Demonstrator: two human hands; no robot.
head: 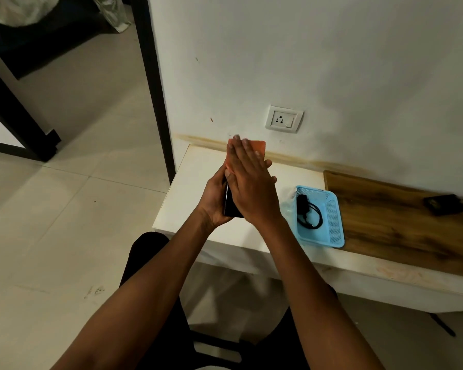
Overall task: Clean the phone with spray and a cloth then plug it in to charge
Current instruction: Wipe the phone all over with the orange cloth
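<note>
Phone (pixel 229 202) stands nearly upright over the white desk (pixel 195 180), sandwiched between two hands in the head view. Left hand (pixel 215 201) cups it from the left and below, its fingers curled round the dark body, so only the lower left edge of the phone shows. Right hand (pixel 247 182) lies flat on the other face, fingers straight and together, pressing an orange cloth (pixel 257 148) against it; the cloth pokes out above the fingertips, and motion blur softens that end. Just right of the hands a blue basket (pixel 333 217) sits on the desk with a black charger (pixel 306 210) and its coiled cable inside. A clear spray bottle (pixel 288 206) rests beside the basket's left wall, partly hidden by the right wrist. On the wall above the hands is a white socket (pixel 284 119). A small black object (pixel 445 205) lies on the wood board (pixel 390 225) to the right.
</note>
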